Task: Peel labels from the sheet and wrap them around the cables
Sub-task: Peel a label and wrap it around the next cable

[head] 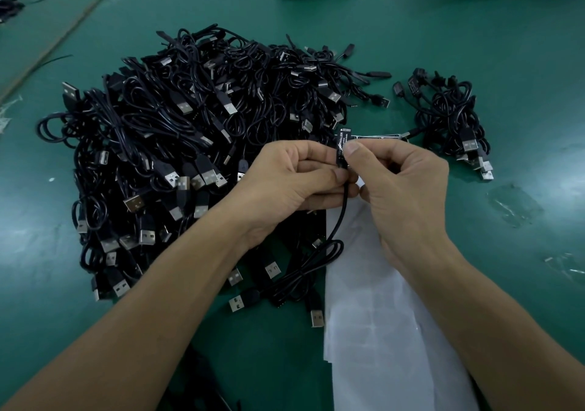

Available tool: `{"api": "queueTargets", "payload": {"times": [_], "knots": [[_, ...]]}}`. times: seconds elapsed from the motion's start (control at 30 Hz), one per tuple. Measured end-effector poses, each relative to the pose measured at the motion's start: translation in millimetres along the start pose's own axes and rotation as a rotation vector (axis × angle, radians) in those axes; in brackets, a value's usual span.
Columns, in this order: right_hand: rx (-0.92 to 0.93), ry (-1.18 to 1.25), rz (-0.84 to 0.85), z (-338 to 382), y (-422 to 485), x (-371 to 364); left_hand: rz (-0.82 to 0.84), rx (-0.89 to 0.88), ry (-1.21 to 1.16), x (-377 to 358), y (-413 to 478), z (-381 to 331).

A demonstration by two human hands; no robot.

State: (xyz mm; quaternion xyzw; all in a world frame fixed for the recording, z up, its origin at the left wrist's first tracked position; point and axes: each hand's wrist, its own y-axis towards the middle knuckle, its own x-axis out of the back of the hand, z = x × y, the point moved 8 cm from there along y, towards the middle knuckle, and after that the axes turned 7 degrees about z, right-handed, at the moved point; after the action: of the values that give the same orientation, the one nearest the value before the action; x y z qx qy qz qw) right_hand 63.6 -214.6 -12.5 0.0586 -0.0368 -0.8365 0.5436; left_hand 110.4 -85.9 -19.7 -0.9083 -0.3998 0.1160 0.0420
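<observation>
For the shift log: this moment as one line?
phase: wrapping | left hand: holds cable | right hand: pinches black label on cable | white sheet: beneath hands | cable pile: left | smaller pile: right

pile of black usb cables (pixel 190 119) with silver plugs; green table mat (pixel 474 30) under it; right of it, white label sheet (pixel 380 315), black label (pixel 341 140) lettered white.

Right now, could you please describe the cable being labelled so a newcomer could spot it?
Start at the big pile of black cables. At its near right edge, the left hand and right hand meet over a white sheet. The cable they hold is the only one lifted, with a printed black label at its top.
</observation>
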Motion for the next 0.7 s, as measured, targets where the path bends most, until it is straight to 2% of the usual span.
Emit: {"api": "queueTargets", "payload": {"times": [0.7], "knots": [[0.077,-0.139,-0.049,3.1,-1.3,2.6,0.004,-0.021,0.042,2.1,-0.4,-0.4]]}}
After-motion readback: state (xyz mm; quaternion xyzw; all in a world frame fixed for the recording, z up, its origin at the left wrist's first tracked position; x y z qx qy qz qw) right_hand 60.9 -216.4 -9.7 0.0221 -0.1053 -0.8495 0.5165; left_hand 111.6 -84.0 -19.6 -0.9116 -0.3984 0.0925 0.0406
